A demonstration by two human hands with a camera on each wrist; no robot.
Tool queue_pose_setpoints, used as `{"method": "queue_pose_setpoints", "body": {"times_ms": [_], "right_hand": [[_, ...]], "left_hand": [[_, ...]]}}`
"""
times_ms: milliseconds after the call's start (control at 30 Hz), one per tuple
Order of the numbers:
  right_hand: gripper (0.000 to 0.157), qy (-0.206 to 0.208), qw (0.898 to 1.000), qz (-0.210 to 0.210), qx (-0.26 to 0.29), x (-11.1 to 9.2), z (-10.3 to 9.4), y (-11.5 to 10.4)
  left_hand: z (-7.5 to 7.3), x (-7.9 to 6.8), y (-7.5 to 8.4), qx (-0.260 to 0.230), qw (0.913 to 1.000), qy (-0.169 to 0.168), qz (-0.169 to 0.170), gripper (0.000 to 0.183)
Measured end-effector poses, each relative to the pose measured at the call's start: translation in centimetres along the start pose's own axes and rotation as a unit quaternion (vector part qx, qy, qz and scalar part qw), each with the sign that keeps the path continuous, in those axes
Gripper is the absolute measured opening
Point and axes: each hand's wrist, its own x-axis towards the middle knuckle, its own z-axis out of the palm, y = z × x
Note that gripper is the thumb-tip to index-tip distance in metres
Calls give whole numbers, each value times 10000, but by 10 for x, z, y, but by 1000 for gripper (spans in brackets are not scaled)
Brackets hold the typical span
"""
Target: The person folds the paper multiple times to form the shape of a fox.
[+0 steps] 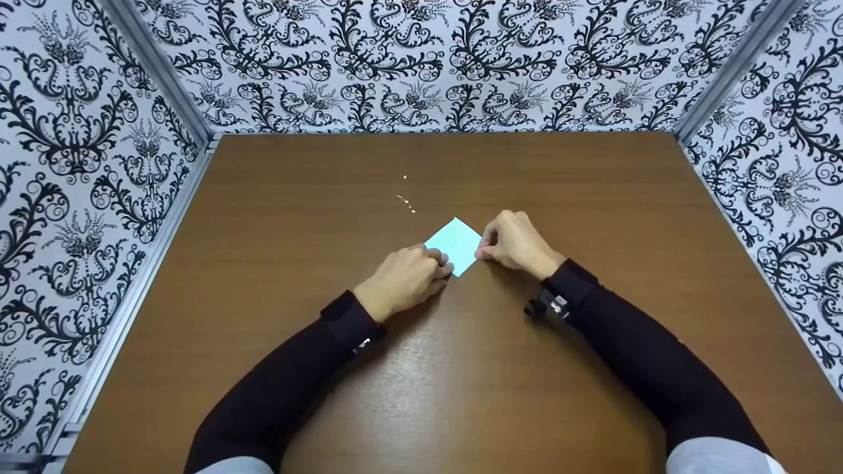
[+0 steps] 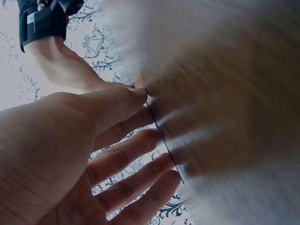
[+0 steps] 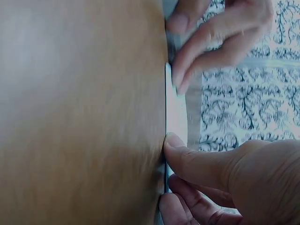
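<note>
A small pale turquoise square of paper [image 1: 461, 242] lies on the table, turned so that one corner points away from me. My left hand [image 1: 407, 273] rests on its left side with fingertips on the sheet. In the left wrist view those fingers [image 2: 133, 180] reach out fairly straight and spread. At the paper's right corner my right hand [image 1: 517, 243] pinches the edge between thumb and fingers. The right wrist view has the sheet [image 3: 177, 115] almost edge-on, the right thumb [image 3: 187, 157] pressed on it and left fingers [image 3: 201, 49] farther along.
The brown wooden table [image 1: 296, 197] spreads around the paper. Several small white specks [image 1: 406, 203] show on it beyond the sheet. Black-and-white patterned walls [image 1: 421, 66] with grey metal posts [image 1: 158, 72] stand at the back and both sides.
</note>
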Motion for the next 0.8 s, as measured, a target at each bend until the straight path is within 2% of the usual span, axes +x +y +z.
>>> {"method": "queue_pose_setpoints", "body": {"times_ms": [333, 467, 633, 800], "right_hand": [[13, 250, 9990, 383, 6, 7, -13, 23], [13, 261, 9990, 342, 103, 6, -14, 25], [12, 350, 9988, 263, 227, 3, -15, 29], [14, 373, 9980, 379, 334, 0, -16, 30]], "left_hand": [[-1, -1, 1, -36, 9998, -103, -167, 26], [-3, -1, 3, 54, 9997, -121, -195, 26], [-4, 0, 4, 164, 9997, -91, -150, 19], [-5, 1, 5, 245, 9996, 127, -100, 8]]}}
